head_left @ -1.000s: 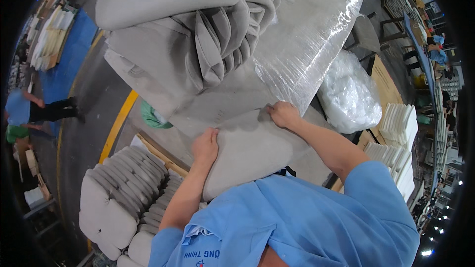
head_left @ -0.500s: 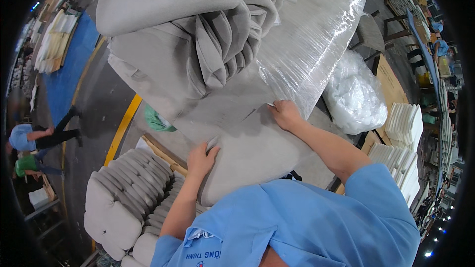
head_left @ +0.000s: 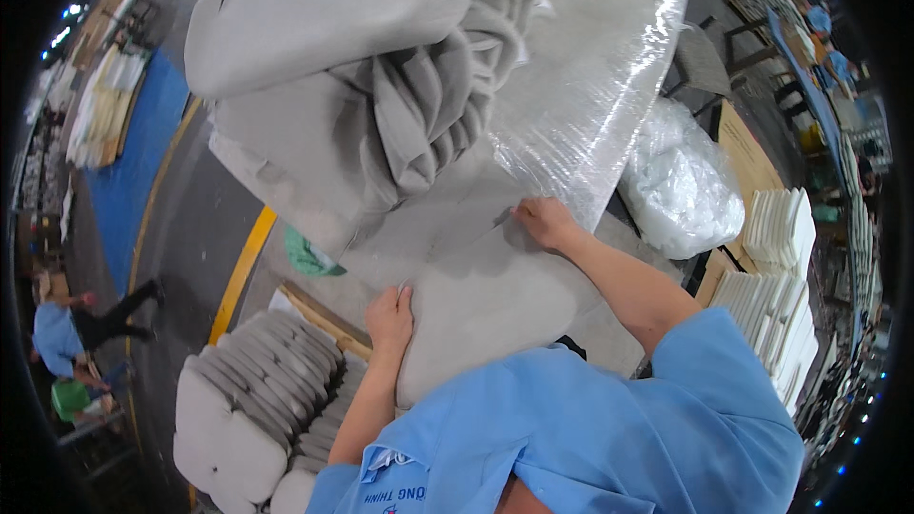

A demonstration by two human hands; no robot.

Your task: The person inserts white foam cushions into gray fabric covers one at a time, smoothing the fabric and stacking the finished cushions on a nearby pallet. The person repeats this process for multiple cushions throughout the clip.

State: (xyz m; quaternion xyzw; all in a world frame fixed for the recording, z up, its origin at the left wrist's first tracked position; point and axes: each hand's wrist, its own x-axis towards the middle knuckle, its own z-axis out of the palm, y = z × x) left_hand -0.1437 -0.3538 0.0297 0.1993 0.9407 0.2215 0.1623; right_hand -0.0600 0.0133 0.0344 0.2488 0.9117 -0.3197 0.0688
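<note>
A light-grey fabric cushion cover (head_left: 486,309) lies across the near end of the table, against my body. My left hand (head_left: 390,318) is closed on its left edge, thumb upward. On the far right edge of the cover, my right hand (head_left: 545,223) pinches the fabric, and a darker fold shows beside its fingertips. Whether a pad fills the cover cannot be made out. Just beyond my hands rises a heap of similar grey covers (head_left: 328,24), the nearer ones folded and bunched.
Clear plastic film (head_left: 571,95) covers the table's far right part. Stacked grey cushions (head_left: 233,419) stand at lower left, near a green bag (head_left: 309,254). To the right are a bundle of clear plastic (head_left: 681,186) and white foam pads (head_left: 762,314). A person (head_left: 62,333) is on the far left.
My left hand has closed more tightly on the cover's edge. My right hand keeps its pinch, its fingers curled further in. The view has shifted slightly, and the person on the left has moved.
</note>
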